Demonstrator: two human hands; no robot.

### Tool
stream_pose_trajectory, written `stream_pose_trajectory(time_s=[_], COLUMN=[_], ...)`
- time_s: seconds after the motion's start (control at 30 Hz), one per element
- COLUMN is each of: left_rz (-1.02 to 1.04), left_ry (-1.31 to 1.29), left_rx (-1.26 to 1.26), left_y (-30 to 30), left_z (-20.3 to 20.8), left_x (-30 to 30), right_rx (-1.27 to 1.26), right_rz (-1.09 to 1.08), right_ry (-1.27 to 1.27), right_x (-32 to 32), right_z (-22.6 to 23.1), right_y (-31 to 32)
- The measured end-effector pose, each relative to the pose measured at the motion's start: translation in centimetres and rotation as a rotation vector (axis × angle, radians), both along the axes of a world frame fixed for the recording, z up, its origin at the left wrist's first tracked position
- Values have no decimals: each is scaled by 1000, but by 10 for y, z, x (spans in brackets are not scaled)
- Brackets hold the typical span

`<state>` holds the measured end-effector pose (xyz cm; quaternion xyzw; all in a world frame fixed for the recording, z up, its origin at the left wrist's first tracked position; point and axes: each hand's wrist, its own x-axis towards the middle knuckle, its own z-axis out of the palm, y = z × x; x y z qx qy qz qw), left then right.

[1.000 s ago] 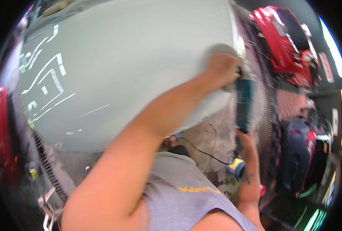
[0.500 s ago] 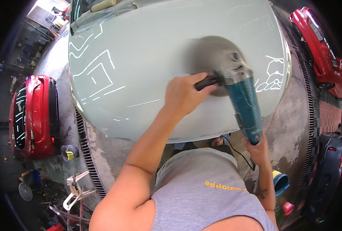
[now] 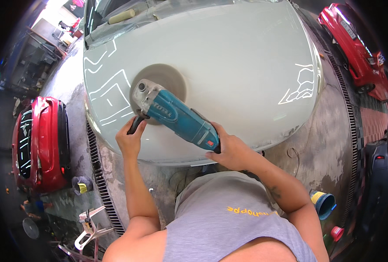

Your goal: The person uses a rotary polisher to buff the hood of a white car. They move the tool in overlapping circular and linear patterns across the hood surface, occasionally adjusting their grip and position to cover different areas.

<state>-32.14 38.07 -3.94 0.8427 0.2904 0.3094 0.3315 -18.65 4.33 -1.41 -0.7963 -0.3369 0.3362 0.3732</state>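
Note:
A teal polishing machine (image 3: 181, 114) lies over the left part of a glossy pale grey car hood (image 3: 246, 74). Its round grey-brown pad (image 3: 172, 78) rests against the paint and looks blurred, as if spinning. The black side handle (image 3: 136, 125) is gripped by my left hand (image 3: 130, 139), fingers wrapped round it. My right hand (image 3: 232, 150) closes round the rear end of the machine, near the hood's front edge. Part of the pad is hidden under the metal head.
Plastic sheeting (image 3: 143, 18) with a cream cylinder (image 3: 121, 16) covers the hood's far end. Red cars (image 3: 50, 144) (image 3: 355, 48) stand either side. Beside me are a blue bucket (image 3: 323, 204), a red container (image 3: 336, 232) and a white plastic chair (image 3: 88, 229). Floor grates (image 3: 98, 174) flank the hood.
Both hands have swung the polishing machine from the hood's right side to its left. Its body now slants toward the lower right, and my right hand has come up and inward.

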Motion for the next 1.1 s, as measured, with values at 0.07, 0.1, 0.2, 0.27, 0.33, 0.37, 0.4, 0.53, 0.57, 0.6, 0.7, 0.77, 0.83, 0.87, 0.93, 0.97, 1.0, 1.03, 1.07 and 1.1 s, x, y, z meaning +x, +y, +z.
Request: stream_pose_trajectory(time_s=[0.07,0.1,0.2,0.27,0.33,0.37,0.4,0.53,0.57,0.6,0.7,0.77,0.83,0.87,0.93,0.97,1.0,1.03,1.07,1.1], left_rz=[-18,-20,-191,-341,-413,-431,-400,-595,-659,-701,-771,-810,-864,-913,-812,-759,-690,-619,-614,-533], left_ry=[40,63,62,51,17,-8,-245,-726,-501,-261,232,257,54,-19,-30,-43,-127,-211,-273,-360], left_rx=[9,10,-47,-36,135,281,442,434,140,-145,-830,-1123,-1278,-1411,-1510,-1559,-1608,-1653,-1594,-1598], left_y=[-7,-17,-64,-102,-148,-172,-197,-287,-308,-328,-340,-340,-325,-311,-288,-277,-266,-254,-242,-227], left_z=[7,12,21,23,26,28,36,17,9,1,-34,-42,-32,-20,-9,-5,-1,4,8,3], left_x=[14,25,78,125,168,186,203,211,199,181,176,180,190,195,203,202,198,193,186,175], right_rx=[19,12,38,164,216,204,240,345,362,357,379,412,381,366,343,328,380,429,420,414], right_rz=[-29,-83,-249,-420,-621,-716,-757,-935,-973,-961,-872,-757,-686,-636,-540,-488,-410,-330,-268,-206], right_ry=[-19,7,39,159,344,382,382,416,435,458,536,578,586,589,585,579,447,315,272,228], right_x=[5,7,5,3,7,8,5,0,-1,0,21,36,47,52,59,61,62,60,59,57], right_z=[-2,-1,-15,-42,-53,-57,-60,-68,-72,-70,-44,-28,-26,-24,-18,-14,-17,-28,-29,-29], right_y=[-9,-18,-75,-126,-174,-195,-211,-247,-248,-248,-239,-227,-212,-201,-174,-160,-146,-130,-114,-98])
